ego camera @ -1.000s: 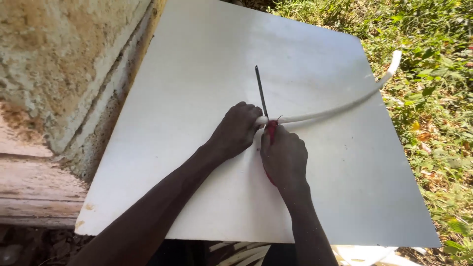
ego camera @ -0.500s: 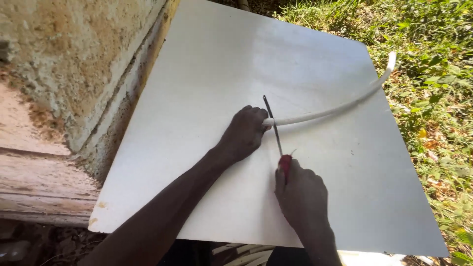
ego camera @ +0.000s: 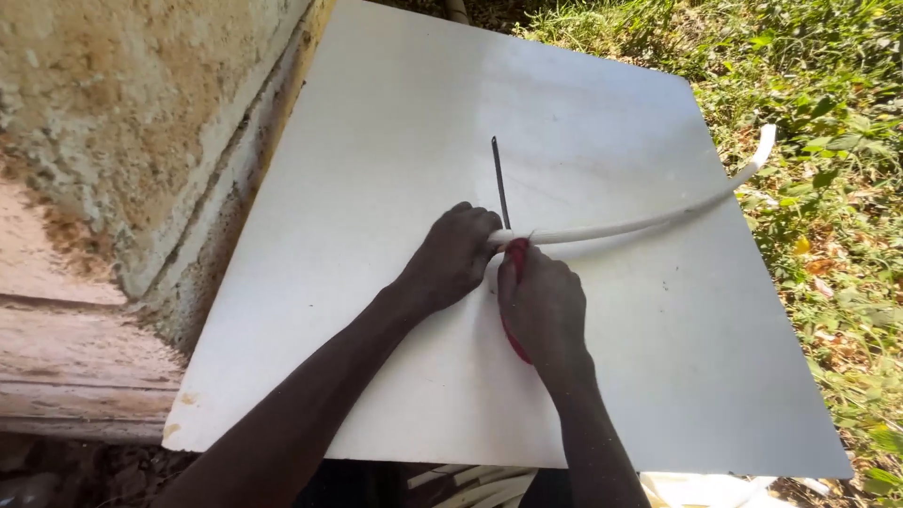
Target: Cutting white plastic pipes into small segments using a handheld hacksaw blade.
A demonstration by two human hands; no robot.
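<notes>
White pipe point(ego camera: 640, 226) runs toward 2 o'clock from my left hand point(ego camera: 456, 259), fingers clamped on its end; right hand point(ego camera: 544, 306) grips saw point(ego camera: 499, 183), blade crossing toward 12.

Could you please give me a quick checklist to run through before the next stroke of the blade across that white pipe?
1. Left hand pins the white pipe to the white board: ok.
2. Right hand grips the red-handled blade fully: ok.
3. Blade crosses the pipe right beside the left fingertips: not ok, very close.
4. Pipe's far end overhangs the board above the grass, unsupported: not ok.
5. Board lying steady on what is under it: cannot tell.
6. Depth of the cut so far: cannot tell, hidden by the hands.
</notes>
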